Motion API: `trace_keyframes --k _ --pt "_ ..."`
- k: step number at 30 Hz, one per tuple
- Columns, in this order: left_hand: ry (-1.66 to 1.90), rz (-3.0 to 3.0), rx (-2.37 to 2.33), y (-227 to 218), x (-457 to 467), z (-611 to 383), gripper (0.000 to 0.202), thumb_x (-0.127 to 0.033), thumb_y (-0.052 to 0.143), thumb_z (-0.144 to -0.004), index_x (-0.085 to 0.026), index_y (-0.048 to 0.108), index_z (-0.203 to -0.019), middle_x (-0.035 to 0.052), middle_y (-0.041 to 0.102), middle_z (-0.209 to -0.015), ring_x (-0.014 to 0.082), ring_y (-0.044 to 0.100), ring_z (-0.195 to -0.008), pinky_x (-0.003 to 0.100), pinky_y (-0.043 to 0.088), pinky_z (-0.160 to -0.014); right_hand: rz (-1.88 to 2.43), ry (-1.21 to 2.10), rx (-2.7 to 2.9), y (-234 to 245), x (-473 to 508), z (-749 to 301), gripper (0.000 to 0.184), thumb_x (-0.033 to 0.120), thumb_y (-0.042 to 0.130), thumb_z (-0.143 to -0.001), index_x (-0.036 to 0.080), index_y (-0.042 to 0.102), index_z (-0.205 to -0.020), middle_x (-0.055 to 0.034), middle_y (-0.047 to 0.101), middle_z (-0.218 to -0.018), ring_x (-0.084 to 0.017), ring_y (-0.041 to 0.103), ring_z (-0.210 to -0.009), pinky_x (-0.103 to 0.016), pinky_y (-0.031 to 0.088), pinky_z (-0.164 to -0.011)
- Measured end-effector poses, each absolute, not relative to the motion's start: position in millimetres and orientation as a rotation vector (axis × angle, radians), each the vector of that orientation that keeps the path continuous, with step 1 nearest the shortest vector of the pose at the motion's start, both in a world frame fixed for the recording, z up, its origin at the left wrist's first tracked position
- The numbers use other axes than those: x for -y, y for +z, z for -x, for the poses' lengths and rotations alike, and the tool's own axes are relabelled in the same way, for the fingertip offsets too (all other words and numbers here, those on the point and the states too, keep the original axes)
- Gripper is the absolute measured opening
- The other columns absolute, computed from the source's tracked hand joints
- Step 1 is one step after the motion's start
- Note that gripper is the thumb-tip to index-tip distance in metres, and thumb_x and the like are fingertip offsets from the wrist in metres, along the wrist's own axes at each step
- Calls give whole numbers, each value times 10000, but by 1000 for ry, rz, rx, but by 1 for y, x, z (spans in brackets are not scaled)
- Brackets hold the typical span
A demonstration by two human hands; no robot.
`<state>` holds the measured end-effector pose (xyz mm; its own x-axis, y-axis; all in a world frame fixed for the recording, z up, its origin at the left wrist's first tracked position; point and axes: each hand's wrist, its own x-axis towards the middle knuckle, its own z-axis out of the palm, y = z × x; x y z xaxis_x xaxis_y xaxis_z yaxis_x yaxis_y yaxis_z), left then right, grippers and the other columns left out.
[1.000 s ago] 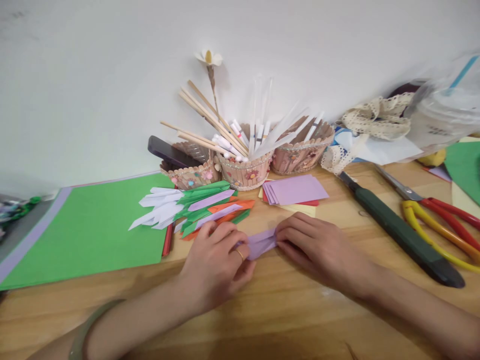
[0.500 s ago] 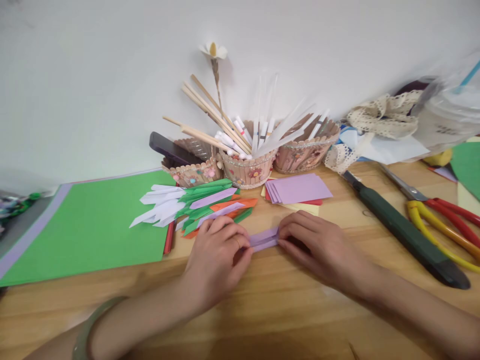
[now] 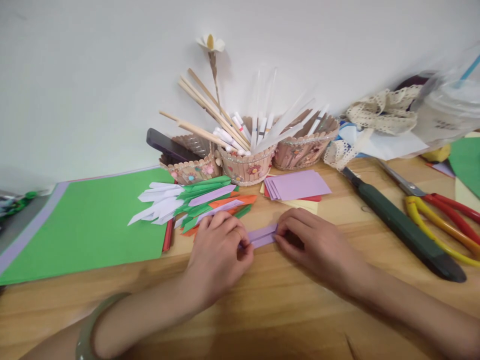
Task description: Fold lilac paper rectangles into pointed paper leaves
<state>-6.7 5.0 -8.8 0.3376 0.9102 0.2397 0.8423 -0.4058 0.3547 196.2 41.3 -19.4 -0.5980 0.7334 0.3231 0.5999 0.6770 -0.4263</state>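
Note:
A narrow purple paper strip [image 3: 262,236], with a lengthwise fold line along its middle, lies between my hands low over the wooden table. My left hand [image 3: 223,250] pinches its left end, thumb against the bent fingers, and covers that end. At the right end, the thumb and fingertips of my right hand [image 3: 311,240] are closed on the paper. Just beyond my left hand lies a heap of folded paper pieces [image 3: 198,200] in white, green, purple and orange. Behind my right hand sits a stack of purple paper rectangles [image 3: 300,185] on red and yellow sheets.
Decorated wooden-stick baskets [image 3: 247,167] holding markers, sticks and clear strips stand against the wall. Green paper sheets [image 3: 93,230] cover the left side. To the right lie a dark green tool [image 3: 405,225], scissors [image 3: 431,200], lace ribbon [image 3: 382,110] and a plastic cup [image 3: 453,110].
The strip's fold looks flatter now, its two long halves lying closer to level. Both hands keep their pinch at the ends. The whole view has shifted slightly.

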Motion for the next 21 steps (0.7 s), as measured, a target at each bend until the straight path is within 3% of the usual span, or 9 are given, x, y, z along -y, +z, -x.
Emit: trace_keyframes --k 12,14,18,21 --pt "516 -2502 -1633 -10 -6 6 119 -154 627 -772 -176 567 -671 -7 641 -767 221 516 -861 382 332 -735 1049 379 2428 -21 -42 -196 74 141 518 -854 161 541 -787 -45 566 -787 -168 540 -709 -280 451 -612" --pt "508 -2503 -1645 -11 -6 7 114 -155 630 -766 -176 560 -678 -7 637 -757 223 517 -853 381 335 -730 1047 375 2436 -21 -42 -197 31 148 520 -858 150 550 -858 -59 568 -850 -163 545 -709 -277 461 -608" --pt "501 -2525 -1686 -11 -5 9 85 -122 631 -745 -169 560 -734 -2 632 -724 223 532 -816 365 340 -686 971 301 2512 -20 -40 -199 219 148 469 -896 144 569 -1090 -104 548 -1004 -170 561 -770 -296 490 -643" --pt "571 -2674 -1637 -12 -4 12 116 -120 612 -782 -175 610 -884 21 660 -816 242 536 -855 367 350 -691 837 220 2616 -16 -40 -201 238 155 451 -916 163 605 -1097 -112 573 -1021 -225 549 -909 -378 498 -755"
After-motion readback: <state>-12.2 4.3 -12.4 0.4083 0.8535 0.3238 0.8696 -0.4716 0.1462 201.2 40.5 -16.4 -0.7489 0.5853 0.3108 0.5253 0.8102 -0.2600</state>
